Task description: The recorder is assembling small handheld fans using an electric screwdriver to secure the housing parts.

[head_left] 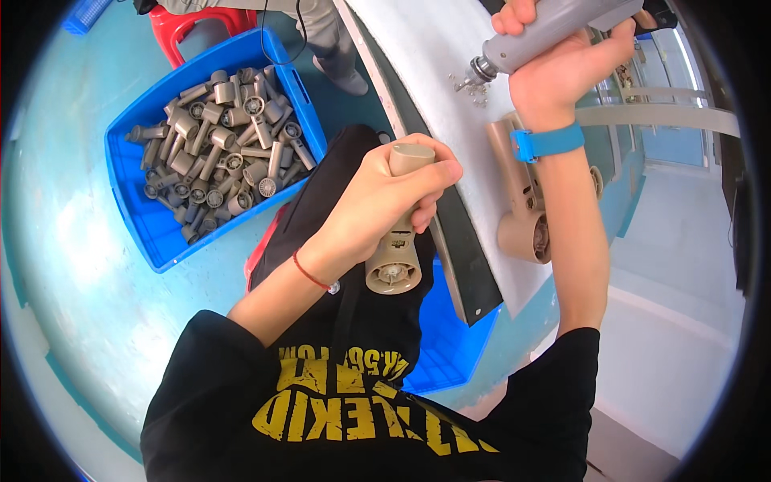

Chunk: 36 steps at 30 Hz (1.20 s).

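Note:
My left hand [381,193] is wrapped around the handle of a beige handheld fan [393,277], held above my lap beside the table edge. Its round head points down toward me, and part of the handle is hidden by my fingers. At the upper right, my right hand [554,84] grips a grey electric screwdriver [540,38]. The tool's tip reaches down to a small heap of screws [480,100] on the white table covering; whether a screw sits on the tip I cannot tell. More beige handheld fans [520,233] lie on the table, partly behind my right forearm.
To the left, a blue crate [136,233] on the floor is filled with many similar fans. Behind it stands a red stool [173,32], near another person's leg [329,36]. The table's dark edge [462,273] runs diagonally beside my lap, with a blue bin [450,353] below it.

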Motion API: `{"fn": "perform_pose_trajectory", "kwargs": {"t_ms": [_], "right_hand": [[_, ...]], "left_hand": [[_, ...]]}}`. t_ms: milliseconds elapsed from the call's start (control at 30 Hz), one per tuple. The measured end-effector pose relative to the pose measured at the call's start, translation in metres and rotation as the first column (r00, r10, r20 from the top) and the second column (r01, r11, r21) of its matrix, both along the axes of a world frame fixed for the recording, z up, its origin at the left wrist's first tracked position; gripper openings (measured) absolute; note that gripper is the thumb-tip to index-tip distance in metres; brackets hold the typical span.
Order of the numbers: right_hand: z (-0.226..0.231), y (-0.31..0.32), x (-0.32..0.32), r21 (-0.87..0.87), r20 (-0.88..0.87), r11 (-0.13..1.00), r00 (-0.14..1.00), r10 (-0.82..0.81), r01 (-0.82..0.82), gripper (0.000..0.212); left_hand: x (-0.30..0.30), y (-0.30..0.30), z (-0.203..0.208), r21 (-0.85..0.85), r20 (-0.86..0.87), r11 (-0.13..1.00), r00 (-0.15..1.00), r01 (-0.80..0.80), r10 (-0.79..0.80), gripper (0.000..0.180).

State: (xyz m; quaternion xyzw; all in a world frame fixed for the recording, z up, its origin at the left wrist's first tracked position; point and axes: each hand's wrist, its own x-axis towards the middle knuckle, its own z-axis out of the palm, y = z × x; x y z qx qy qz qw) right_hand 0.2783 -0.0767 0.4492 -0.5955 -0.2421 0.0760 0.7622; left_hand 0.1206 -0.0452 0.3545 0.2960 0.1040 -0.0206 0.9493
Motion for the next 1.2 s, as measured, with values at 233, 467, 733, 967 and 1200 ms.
{"fn": "perform_pose_trajectory", "kwargs": {"t_ms": [233, 467, 733, 967, 1200], "right_hand": [[-0.003, 0.005, 0.005, 0.013, -0.002, 1.000, 1.000, 0.025, -0.025, 0.079], [0.006, -0.004, -0.011, 0.027, -0.057, 0.999, 0.998, -0.031, 0.033, 0.078], [0.014, -0.022, -0.009, 0.101, -0.109, 0.993, 0.992, 0.065, -0.054, 0.075], [0.007, -0.026, -0.001, 0.087, -0.106, 0.996, 0.994, 0.035, -0.026, 0.076], [0.012, -0.031, -0.002, 0.131, -0.133, 0.990, 0.989, 0.060, -0.042, 0.078]], "left_hand": [[0.004, -0.004, -0.001, 0.033, -0.031, 0.999, 1.000, -0.002, 0.003, 0.016], [0.000, 0.002, -0.001, 0.075, -0.034, 0.997, 0.999, -0.007, 0.010, 0.016], [0.009, 0.006, 0.013, 0.304, 0.002, 0.946, 0.993, -0.110, 0.115, 0.034], [0.017, 0.011, 0.018, 0.233, 0.049, 0.972, 0.998, -0.040, 0.029, 0.057], [0.026, 0.010, 0.016, 0.235, 0.024, 0.972, 1.000, -0.019, 0.014, 0.056]]}}
